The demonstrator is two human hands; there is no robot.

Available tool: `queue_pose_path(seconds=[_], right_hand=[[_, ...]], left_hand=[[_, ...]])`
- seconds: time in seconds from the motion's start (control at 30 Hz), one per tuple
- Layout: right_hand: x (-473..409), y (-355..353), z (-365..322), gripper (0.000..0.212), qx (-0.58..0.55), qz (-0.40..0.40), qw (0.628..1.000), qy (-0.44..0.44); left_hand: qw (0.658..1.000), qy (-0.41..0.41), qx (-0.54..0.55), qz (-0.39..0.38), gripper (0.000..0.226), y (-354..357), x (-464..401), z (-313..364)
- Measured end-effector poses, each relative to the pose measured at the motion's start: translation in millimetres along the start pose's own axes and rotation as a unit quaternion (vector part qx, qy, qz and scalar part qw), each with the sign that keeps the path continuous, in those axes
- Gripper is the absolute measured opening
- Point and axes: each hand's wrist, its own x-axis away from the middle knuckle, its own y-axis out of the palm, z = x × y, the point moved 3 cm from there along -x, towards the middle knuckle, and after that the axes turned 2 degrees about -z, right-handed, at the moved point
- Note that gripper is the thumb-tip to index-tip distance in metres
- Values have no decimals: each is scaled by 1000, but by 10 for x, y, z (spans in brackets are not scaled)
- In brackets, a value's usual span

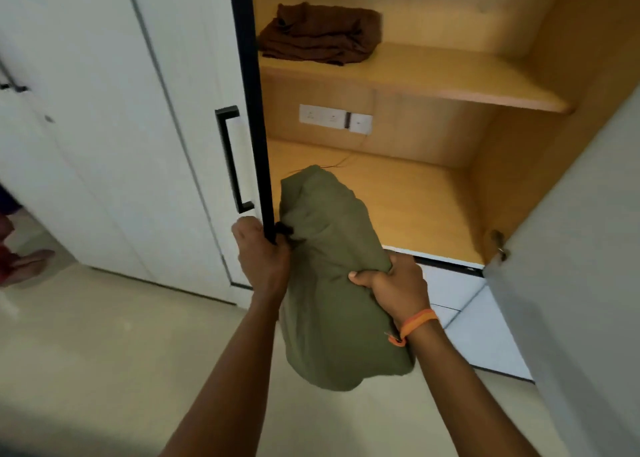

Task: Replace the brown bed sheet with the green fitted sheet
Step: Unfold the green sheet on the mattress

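Now both hands (332, 269) grip green sheet (332, 283) — bundled.

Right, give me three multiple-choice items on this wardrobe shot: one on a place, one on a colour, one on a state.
1. Where does the folded brown sheet lie?
A. on the upper shelf
B. on the floor
C. in the person's hands

2. What colour is the band on the right wrist?
A. blue
B. orange
C. white

3. How is the green sheet held?
A. spread flat on the lower shelf
B. hanging from the door handle
C. bundled, gripped by the right hand

Answers:
1 A: it sits on the upper shelf of the open wardrobe.
2 B: the band shows orange.
3 C: the right hand's fingers curl into the bundle, while the left hand holds the door edge.
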Motion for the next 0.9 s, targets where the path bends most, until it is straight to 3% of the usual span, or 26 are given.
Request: queue_pose_path(seconds=[0.13,0.2,0.27,0.33,0.37,0.43,0.5,0.6,0.7,0.8,0.87,0.9], right_hand=[[119,-463,317,23,6,63,997,39],[183,-683,471,22,10,90,994,60],[269,-849,580,20,35,116,990,65],[415,-980,675,20,98,144,983,65],[502,-1025,707,19,136,156,976,65],[683,-1086,754,18,199,174,963,50],[852,-1136,790,20,263,177,948,25],[1049,-1294,908,29,315,175,932,27],[1286,-1582,1081,34,234,176,955,38],[1484,-1845,1307,29,-19,136,990,35],[1618,-2145,1517,15,-118,237,964,7],[1679,-2333,1600,16,-103,321,942,-9]], left_hand=[[995,-67,51,-49,26,403,237,272],[982,-46,83,-165,19,625,610,491],[922,-97,158,-341,33,766,1125,831],[868,-132,209,-430,39,895,1573,1135],[853,-137,207,-459,53,947,1748,1261],[824,-193,193,-496,70,1053,2003,1420],[812,-246,184,-496,60,1175,2193,1488],[844,-244,125,-460,50,1275,2442,1506],[865,-169,50,-470,47,1302,2711,1613],[859,-134,24,-494,54,1323,2894,1670],[854,-147,23,-499,61,1367,2984,1616],[852,-154,19,-500,64,1356,3007,1584]])
